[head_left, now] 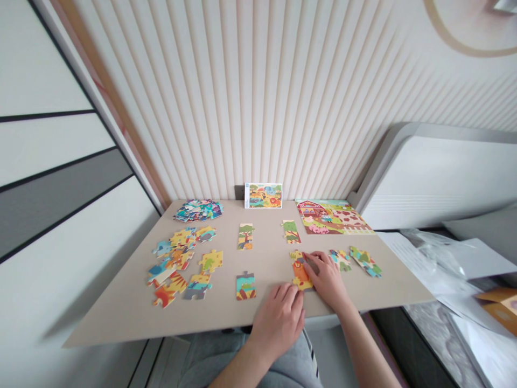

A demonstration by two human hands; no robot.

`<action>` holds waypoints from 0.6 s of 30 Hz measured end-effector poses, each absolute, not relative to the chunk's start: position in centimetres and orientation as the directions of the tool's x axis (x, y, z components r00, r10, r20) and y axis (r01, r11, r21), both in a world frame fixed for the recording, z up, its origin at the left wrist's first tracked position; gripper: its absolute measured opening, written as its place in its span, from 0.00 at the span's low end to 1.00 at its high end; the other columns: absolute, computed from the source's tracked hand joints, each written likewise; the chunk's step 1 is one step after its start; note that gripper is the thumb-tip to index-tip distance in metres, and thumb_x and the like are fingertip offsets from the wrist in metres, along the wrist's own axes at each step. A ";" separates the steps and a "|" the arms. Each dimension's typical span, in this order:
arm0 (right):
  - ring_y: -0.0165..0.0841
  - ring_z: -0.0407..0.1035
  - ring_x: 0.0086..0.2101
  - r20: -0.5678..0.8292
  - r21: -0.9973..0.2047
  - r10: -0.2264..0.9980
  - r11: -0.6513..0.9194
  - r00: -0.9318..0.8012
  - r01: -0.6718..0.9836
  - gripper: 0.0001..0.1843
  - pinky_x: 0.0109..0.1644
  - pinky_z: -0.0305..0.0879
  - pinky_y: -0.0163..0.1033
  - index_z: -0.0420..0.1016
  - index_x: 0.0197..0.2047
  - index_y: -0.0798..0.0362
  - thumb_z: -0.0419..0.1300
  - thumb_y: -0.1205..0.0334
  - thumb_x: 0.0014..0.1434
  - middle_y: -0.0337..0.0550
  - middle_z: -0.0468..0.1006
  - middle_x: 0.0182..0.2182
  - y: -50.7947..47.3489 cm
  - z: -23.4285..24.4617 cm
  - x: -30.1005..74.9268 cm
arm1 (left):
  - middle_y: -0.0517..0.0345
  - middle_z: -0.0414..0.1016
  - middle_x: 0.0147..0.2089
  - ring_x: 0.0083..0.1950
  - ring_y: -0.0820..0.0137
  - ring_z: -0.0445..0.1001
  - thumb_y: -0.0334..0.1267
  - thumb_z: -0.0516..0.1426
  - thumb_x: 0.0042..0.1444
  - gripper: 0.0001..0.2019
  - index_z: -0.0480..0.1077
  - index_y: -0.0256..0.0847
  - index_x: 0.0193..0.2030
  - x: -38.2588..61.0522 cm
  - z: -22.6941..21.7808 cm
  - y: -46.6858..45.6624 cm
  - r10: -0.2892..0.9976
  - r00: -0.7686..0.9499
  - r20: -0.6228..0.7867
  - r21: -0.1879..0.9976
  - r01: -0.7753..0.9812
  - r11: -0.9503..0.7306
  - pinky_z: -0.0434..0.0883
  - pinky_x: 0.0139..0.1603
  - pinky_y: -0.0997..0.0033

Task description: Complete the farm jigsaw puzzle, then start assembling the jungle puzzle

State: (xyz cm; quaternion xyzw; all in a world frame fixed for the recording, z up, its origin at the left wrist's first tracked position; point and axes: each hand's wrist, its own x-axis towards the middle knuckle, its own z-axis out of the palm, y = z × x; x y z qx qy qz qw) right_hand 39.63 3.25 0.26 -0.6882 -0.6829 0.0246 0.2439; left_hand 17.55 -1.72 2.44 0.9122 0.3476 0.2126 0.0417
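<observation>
Near the table's front edge lies a lion jigsaw puzzle piece, orange and yellow, that looks joined to a yellow one above it. My right hand is closed at its right side, fingertips pressed on its edge. My left hand has bent fingers held together, with the tips at the lower left edge of the same puzzle piece; the thumb side partly hides that corner. Left of my hands is a crocodile puzzle piece. Farther back lie joined tree pieces and another green tree piece.
A picture card stands against the wall. Blue puzzle pieces are heaped back left, with yellow and orange pieces in front. A farm picture lies back right. Green pieces lie right of my hand. Plastic wrap sits beyond the table.
</observation>
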 end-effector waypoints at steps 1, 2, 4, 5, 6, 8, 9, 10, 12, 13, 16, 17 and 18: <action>0.44 0.70 0.53 0.297 -0.375 0.953 0.053 0.066 0.925 0.21 0.58 0.62 0.51 0.75 0.62 0.37 0.52 0.48 0.70 0.45 0.74 0.54 3.2 0.3 39.6 | 0.48 0.73 0.55 0.59 0.58 0.69 0.40 0.53 0.69 0.17 0.69 0.38 0.61 17.5 2.5 -1.7 0.654 0.667 0.357 0.225 0.618 -0.753 0.68 0.63 0.55; 0.44 0.69 0.53 0.295 -0.381 0.953 0.053 0.066 0.923 0.21 0.58 0.62 0.51 0.75 0.62 0.37 0.52 0.48 0.70 0.45 0.74 0.54 3.2 0.3 39.6 | 0.48 0.72 0.56 0.59 0.58 0.69 0.40 0.52 0.70 0.18 0.69 0.38 0.62 17.5 2.5 -1.7 0.656 0.667 0.355 0.226 0.619 -0.752 0.67 0.63 0.55; 0.43 0.69 0.53 0.291 -0.389 0.954 0.055 0.066 0.919 0.21 0.59 0.61 0.52 0.75 0.62 0.37 0.51 0.49 0.71 0.45 0.74 0.54 3.2 0.4 39.6 | 0.48 0.72 0.56 0.59 0.58 0.69 0.41 0.52 0.70 0.18 0.68 0.38 0.63 17.5 2.6 -1.8 0.662 0.662 0.351 0.232 0.623 -0.747 0.68 0.63 0.55; 0.43 0.69 0.53 0.291 -0.393 0.955 0.056 0.066 0.918 0.21 0.59 0.61 0.52 0.74 0.62 0.37 0.50 0.49 0.71 0.45 0.74 0.54 3.2 0.4 39.6 | 0.47 0.72 0.56 0.59 0.57 0.69 0.41 0.52 0.69 0.19 0.68 0.38 0.63 17.6 2.7 -1.8 0.667 0.659 0.348 0.237 0.626 -0.743 0.68 0.63 0.55; 0.43 0.69 0.54 0.290 -0.396 0.955 0.058 0.065 0.916 0.22 0.60 0.61 0.52 0.74 0.63 0.37 0.50 0.49 0.71 0.45 0.74 0.54 3.2 0.5 39.6 | 0.47 0.72 0.56 0.59 0.57 0.69 0.41 0.53 0.69 0.19 0.68 0.38 0.63 17.6 2.7 -1.8 0.674 0.654 0.344 0.244 0.630 -0.737 0.68 0.63 0.55; 0.43 0.69 0.54 0.292 -0.400 0.954 0.062 0.063 0.915 0.22 0.60 0.61 0.52 0.75 0.63 0.37 0.50 0.48 0.71 0.45 0.74 0.54 3.3 0.4 39.7 | 0.48 0.73 0.55 0.57 0.58 0.70 0.41 0.53 0.68 0.20 0.68 0.38 0.63 17.6 2.9 -1.7 0.691 0.640 0.335 0.259 0.643 -0.721 0.69 0.62 0.55; 0.43 0.69 0.54 0.295 -0.400 0.954 0.064 0.062 0.914 0.22 0.60 0.62 0.52 0.75 0.62 0.38 0.50 0.48 0.71 0.45 0.74 0.54 3.3 0.4 39.7 | 0.48 0.73 0.55 0.57 0.58 0.70 0.41 0.54 0.68 0.20 0.68 0.39 0.64 17.7 2.9 -1.7 0.700 0.633 0.331 0.265 0.650 -0.713 0.69 0.61 0.55; 0.43 0.69 0.53 0.297 -0.399 0.953 0.066 0.060 0.915 0.22 0.60 0.62 0.52 0.75 0.62 0.38 0.51 0.48 0.71 0.45 0.74 0.54 3.4 0.4 39.7 | 0.48 0.72 0.56 0.57 0.58 0.70 0.41 0.54 0.67 0.20 0.68 0.39 0.64 17.7 2.9 -1.7 0.707 0.626 0.328 0.269 0.656 -0.706 0.69 0.61 0.55; 0.44 0.70 0.53 0.300 -0.396 0.952 0.068 0.059 0.916 0.22 0.60 0.62 0.52 0.76 0.62 0.39 0.52 0.48 0.70 0.45 0.74 0.54 3.4 0.3 39.8 | 0.47 0.72 0.57 0.57 0.57 0.70 0.42 0.55 0.66 0.22 0.67 0.39 0.64 17.8 2.9 -1.7 0.720 0.616 0.320 0.274 0.668 -0.692 0.69 0.61 0.54; 0.44 0.70 0.54 0.302 -0.393 0.951 0.067 0.060 0.917 0.22 0.60 0.62 0.52 0.76 0.61 0.39 0.52 0.48 0.70 0.45 0.75 0.54 3.4 0.2 39.8 | 0.47 0.72 0.57 0.57 0.57 0.69 0.42 0.55 0.66 0.22 0.67 0.38 0.65 17.8 2.9 -1.8 0.727 0.610 0.315 0.276 0.674 -0.685 0.69 0.61 0.54; 0.44 0.70 0.54 0.302 -0.384 0.951 0.058 0.066 0.921 0.22 0.61 0.62 0.53 0.77 0.61 0.40 0.52 0.48 0.70 0.46 0.75 0.54 3.2 0.1 39.7 | 0.45 0.71 0.60 0.59 0.56 0.68 0.43 0.55 0.65 0.25 0.65 0.37 0.67 18.0 2.6 -1.8 0.746 0.591 0.306 0.280 0.694 -0.664 0.68 0.63 0.52; 0.45 0.70 0.54 0.301 -0.382 0.951 0.053 0.070 0.922 0.22 0.60 0.62 0.53 0.77 0.60 0.40 0.52 0.48 0.70 0.46 0.75 0.54 3.2 0.0 39.7 | 0.44 0.70 0.61 0.61 0.55 0.67 0.44 0.55 0.65 0.26 0.64 0.36 0.68 18.0 2.5 -1.8 0.751 0.585 0.307 0.279 0.699 -0.658 0.67 0.64 0.51; 0.45 0.70 0.54 0.298 -0.383 0.952 0.050 0.072 0.922 0.22 0.60 0.62 0.54 0.77 0.60 0.40 0.52 0.48 0.70 0.46 0.75 0.54 3.2 0.0 39.7 | 0.43 0.69 0.63 0.62 0.54 0.66 0.44 0.55 0.65 0.27 0.63 0.36 0.69 18.0 2.5 -1.7 0.752 0.582 0.310 0.276 0.702 -0.657 0.66 0.65 0.51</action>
